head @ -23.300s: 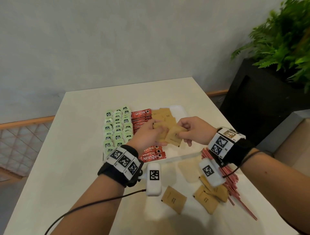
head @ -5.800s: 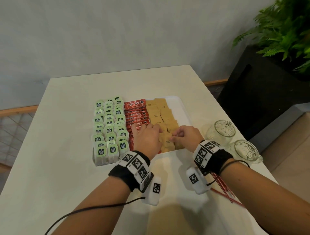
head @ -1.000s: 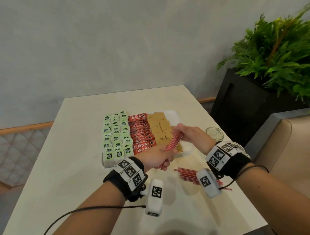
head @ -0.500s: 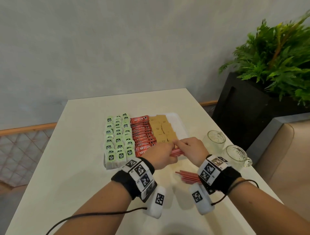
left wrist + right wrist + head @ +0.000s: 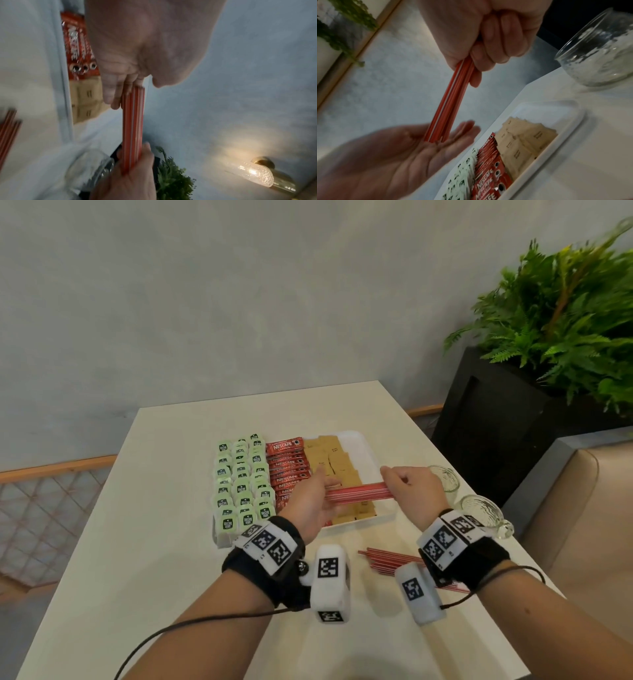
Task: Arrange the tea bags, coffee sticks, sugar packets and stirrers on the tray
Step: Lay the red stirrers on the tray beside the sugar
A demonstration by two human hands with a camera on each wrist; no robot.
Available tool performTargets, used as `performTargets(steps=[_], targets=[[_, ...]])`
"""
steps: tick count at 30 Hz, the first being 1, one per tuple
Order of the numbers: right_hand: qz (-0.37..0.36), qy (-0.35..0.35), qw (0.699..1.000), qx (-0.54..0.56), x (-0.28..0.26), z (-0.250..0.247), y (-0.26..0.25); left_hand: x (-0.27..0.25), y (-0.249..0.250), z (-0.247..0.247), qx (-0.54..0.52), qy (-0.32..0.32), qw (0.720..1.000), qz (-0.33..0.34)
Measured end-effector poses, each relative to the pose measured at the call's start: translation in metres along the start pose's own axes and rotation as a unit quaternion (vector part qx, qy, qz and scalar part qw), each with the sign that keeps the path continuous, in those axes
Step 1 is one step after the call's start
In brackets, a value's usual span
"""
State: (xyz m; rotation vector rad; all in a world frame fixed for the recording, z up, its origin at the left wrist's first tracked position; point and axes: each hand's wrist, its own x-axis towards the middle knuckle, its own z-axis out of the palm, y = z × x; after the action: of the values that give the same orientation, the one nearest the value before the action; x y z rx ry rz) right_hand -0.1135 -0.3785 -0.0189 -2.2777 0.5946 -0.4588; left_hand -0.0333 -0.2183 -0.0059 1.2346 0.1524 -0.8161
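We're squaring a bundle of thin red plastic stirrers [image 5: 359, 495] above the white rectangular tray [image 5: 371, 460], right hand [image 5: 412, 491] fisted round one end, left hand [image 5: 310, 503] flat-palmed against the other; next, lay them in the tray's bare right strip.

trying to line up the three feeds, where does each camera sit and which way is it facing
Head: worn on the head, looking forward and down at the table and tray; both forearms, left hand and right hand show.
Left wrist: looks along the left hand's open palm to the bundle of stirrers; the right hand's fingers show at the far end.
Right wrist: looks along the right hand gripping the stirrers, towards the open left palm and tray.
Shared: all three views show the stirrer bundle; both wrist views show a glass.
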Motion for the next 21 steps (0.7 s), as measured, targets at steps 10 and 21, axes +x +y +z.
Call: performTargets(steps=[10, 21], targets=[[-0.024, -0.067, 0.994, -0.081, 0.018, -0.007, -0.011, -0.004, -0.015, -0.010, 0.573, -0.183, 0.784, 0.154], [-0.027, -0.192, 0.978, -0.072, 0.013, -0.005, -0.016, -0.013, -0.024, 0.005, 0.422, -0.265, 0.867, -0.020]])
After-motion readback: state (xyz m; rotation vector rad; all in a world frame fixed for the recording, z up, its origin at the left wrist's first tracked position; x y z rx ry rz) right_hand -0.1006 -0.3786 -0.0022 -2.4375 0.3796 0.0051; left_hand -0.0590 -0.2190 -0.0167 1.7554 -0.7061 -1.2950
